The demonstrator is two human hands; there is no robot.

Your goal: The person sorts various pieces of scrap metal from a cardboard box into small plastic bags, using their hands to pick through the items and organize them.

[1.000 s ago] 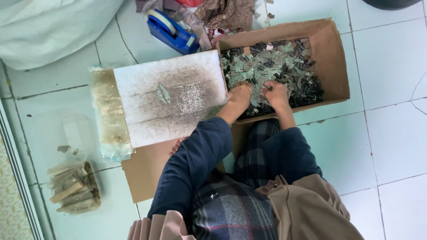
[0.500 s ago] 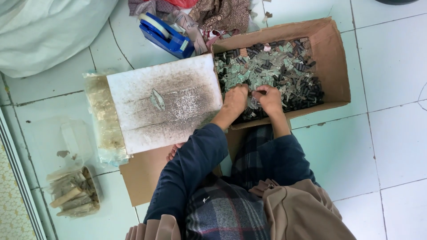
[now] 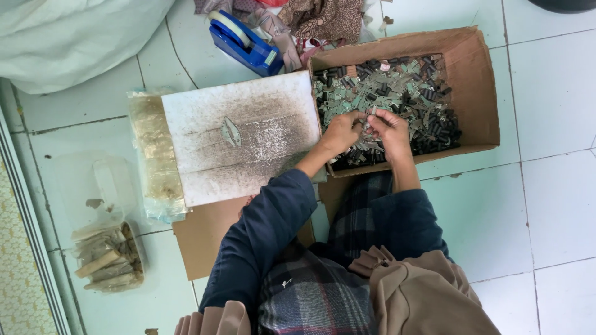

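On a pale green tiled floor [image 3: 546, 205] sit one open brown cardboard box [image 3: 481, 93] at two o'clock, heaped with small green and black scrap pieces [image 3: 403, 93], one dusty white board [image 3: 248, 139] at ten o'clock, and one blue tape dispenser [image 3: 242, 43] at eleven. Left hand [image 3: 340, 131] and right hand [image 3: 390, 128] meet over the heap, fingers curled together pinching pieces; exactly what each grips cannot be told.
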